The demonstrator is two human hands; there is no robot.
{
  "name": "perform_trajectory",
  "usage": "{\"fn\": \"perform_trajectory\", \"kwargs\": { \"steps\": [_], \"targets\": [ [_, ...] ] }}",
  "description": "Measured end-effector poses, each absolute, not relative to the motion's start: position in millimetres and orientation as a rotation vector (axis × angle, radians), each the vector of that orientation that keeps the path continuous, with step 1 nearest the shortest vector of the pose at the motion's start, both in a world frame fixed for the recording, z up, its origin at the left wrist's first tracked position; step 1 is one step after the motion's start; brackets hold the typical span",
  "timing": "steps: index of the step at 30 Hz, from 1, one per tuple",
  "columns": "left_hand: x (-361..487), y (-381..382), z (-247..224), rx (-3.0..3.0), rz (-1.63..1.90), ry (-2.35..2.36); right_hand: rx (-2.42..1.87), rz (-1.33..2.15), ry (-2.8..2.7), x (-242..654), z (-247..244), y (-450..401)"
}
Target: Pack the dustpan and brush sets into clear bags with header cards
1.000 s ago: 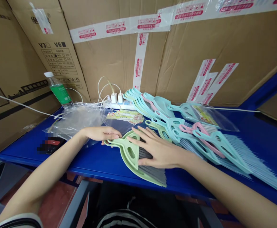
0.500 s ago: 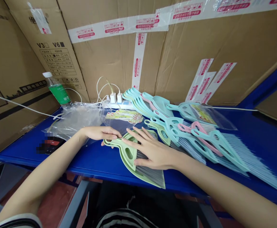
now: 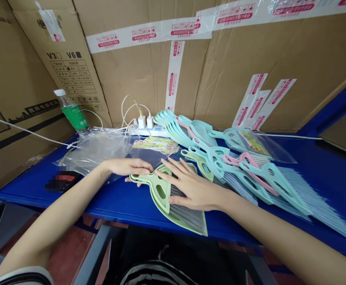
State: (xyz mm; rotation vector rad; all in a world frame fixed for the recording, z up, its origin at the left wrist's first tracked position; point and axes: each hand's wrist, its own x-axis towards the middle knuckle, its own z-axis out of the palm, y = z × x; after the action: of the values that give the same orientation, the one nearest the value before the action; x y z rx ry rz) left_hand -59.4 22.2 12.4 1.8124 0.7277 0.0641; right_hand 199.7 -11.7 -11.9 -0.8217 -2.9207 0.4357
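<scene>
A light green hand brush [image 3: 161, 191] lies nested in a matching green dustpan [image 3: 201, 228] on the blue table, grey bristles pointing toward the lower right. My left hand [image 3: 133, 167] grips the handle end, thumb on top and fingertips showing underneath. With fingers spread, my right hand [image 3: 187, 186] rests flat across the brush head and its bristles. Just beyond my right fingers is another green brush [image 3: 201, 165]. Several blue brushes [image 3: 253, 182] and a pink brush [image 3: 250, 168] are piled to the right.
Stacked blue dustpans [image 3: 173, 126] lie at the back, near a power strip [image 3: 155, 131] with chargers. Printed cards [image 3: 155, 145], clear plastic bags [image 3: 98, 148], a green-labelled bottle [image 3: 73, 113] and a dark object [image 3: 63, 180] sit on the left. A cardboard wall [image 3: 137, 71] stands behind.
Both hands keep their places on the green brush and dustpan. My right hand shifts very slightly; otherwise the scene looks the same.
</scene>
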Motion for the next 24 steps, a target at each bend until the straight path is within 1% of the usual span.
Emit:
{"fn": "perform_trajectory", "kwargs": {
  "steps": [24],
  "targets": [
    [-62.0, 23.7, 13.0, 1.831, 0.059, 0.689, -0.870, 0.487, -2.919, 198.3, -13.4, -12.7]
  ]
}}
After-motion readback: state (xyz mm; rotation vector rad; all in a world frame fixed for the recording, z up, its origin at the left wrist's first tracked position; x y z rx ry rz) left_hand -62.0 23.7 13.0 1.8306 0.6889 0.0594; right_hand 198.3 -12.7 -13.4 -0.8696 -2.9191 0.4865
